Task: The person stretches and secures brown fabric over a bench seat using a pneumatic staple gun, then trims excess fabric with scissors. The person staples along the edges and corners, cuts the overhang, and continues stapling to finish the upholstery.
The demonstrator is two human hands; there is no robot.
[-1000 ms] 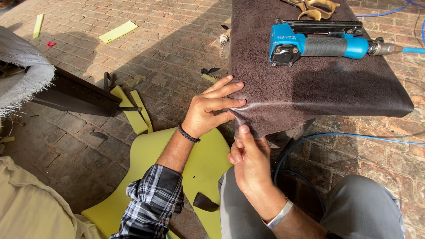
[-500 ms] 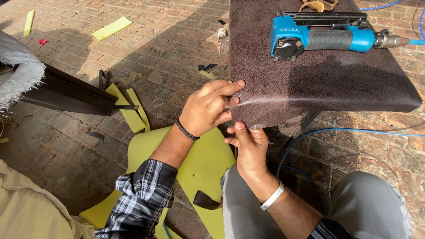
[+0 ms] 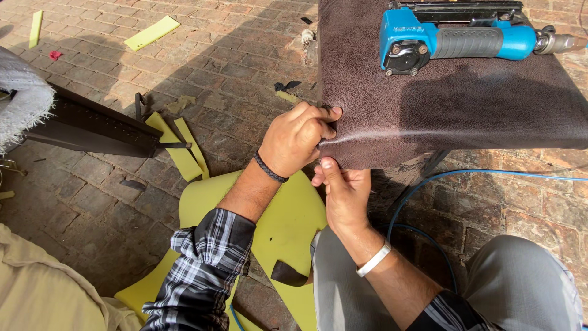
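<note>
left hand [image 3: 295,138] — pinching corner of brown leatherette cover [image 3: 441,116] | right hand [image 3: 343,190] — thumb pressing same corner underneath | blue staple gun [image 3: 453,40] resting on top

Strong sunlight falls from the upper left and makes hard, dark shadows on the brick floor [image 3: 233,55] and the brown leather cover [image 3: 465,104]. A bright crease shines near the left hand [image 3: 297,138]. The picture is sharp, edges slightly curved.

Brick floor [image 3: 233,55] carries yellow foam sheet [image 3: 288,227], yellow foam strips [image 3: 177,144], dark metal bar [image 3: 92,125] & blue air hose [image 3: 429,181]. Brown leather-covered seat [image 3: 465,116] has blue pneumatic stapler [image 3: 453,40] lying on top.
</note>
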